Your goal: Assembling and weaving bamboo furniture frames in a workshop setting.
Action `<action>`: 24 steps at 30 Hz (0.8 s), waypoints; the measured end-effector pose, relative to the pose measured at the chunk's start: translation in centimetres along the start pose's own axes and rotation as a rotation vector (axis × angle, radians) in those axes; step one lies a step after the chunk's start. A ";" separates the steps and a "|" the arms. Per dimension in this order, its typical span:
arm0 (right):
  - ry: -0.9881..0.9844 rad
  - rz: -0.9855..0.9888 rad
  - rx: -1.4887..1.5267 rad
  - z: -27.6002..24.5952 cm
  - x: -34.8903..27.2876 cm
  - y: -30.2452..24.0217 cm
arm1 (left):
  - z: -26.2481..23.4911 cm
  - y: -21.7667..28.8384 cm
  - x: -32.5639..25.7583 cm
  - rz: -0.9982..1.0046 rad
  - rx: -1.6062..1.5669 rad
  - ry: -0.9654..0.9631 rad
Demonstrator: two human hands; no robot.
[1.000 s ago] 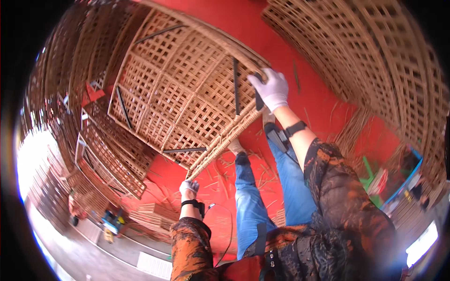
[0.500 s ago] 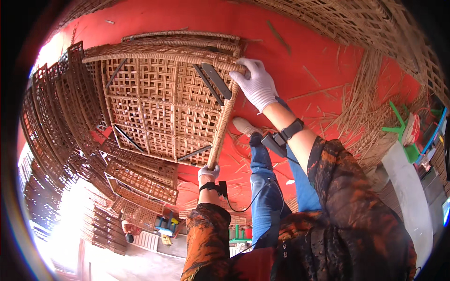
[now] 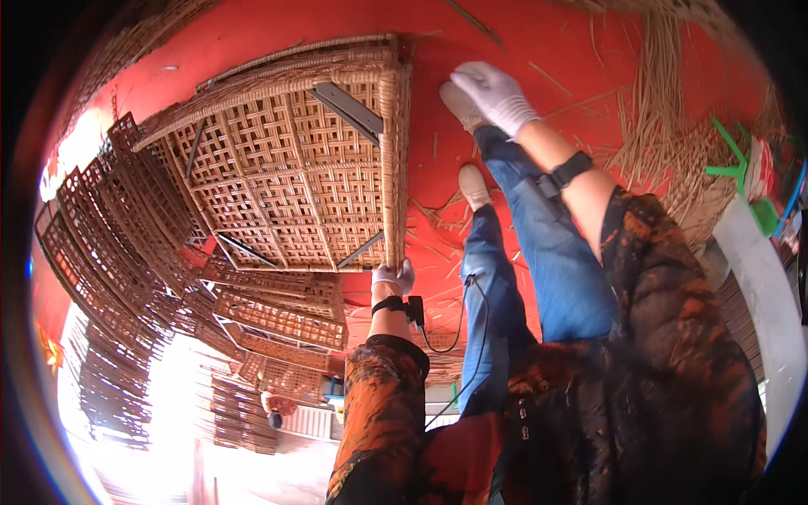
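A rectangular woven rattan panel (image 3: 278,172) with a thick bound rim and dark flat corner braces lies slanted at the upper left, over other similar panels whose edges show along its far side. At the panel's near right corner, my left hand (image 3: 391,275), in a white glove, grips the rim; its fingertips are partly hidden there. My right hand (image 3: 495,97), also gloved in white, hovers right of the panel, apart from it. Its fingers are curled in, with nothing visible in them.
Stacked brown woven panels (image 3: 126,210) fan out on the left, with more woven pieces (image 3: 282,320) nearer. Loose rattan strips (image 3: 661,109) litter the red floor (image 3: 438,181) at right. Beyond them are a green plastic item (image 3: 730,160) and a pale board (image 3: 762,278). My feet stand right of the panel.
My right hand has let go of the panel's far right corner and moved away to the right. My left hand stays at the near corner. The panel's tilt in view has changed.
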State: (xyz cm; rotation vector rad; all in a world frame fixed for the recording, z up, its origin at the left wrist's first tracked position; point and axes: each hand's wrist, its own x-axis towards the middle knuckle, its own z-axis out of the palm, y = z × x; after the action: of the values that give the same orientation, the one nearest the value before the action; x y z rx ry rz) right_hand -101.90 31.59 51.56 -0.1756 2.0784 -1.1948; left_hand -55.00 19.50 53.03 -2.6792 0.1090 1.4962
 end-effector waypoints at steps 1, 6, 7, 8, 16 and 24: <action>-0.002 0.080 -0.086 -4.0 -1.7 3.9 | 3.7 -2.4 -2.2 -0.143 -0.021 0.064; -0.063 0.374 -0.216 -11.5 -14.0 12.9 | 1.6 -0.1 -4.9 0.151 0.945 0.176; -0.082 0.392 -0.199 -10.4 -16.0 13.4 | -1.0 4.3 -3.4 0.374 1.553 0.379; -0.050 0.489 -0.276 -13.9 -21.0 17.0 | 2.6 -0.5 -5.2 0.858 2.195 0.381; 0.037 0.865 -0.042 -14.9 -44.4 30.5 | 9.7 2.2 -7.0 1.106 1.573 0.295; 0.235 1.147 0.297 -14.1 -60.9 41.8 | 10.9 -1.4 -8.6 1.200 1.556 0.476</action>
State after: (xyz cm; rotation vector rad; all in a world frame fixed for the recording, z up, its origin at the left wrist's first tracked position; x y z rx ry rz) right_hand -57.08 91.93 54.21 1.1791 1.6575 -0.7538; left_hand -68.56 22.18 54.72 -1.3546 2.0396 0.2073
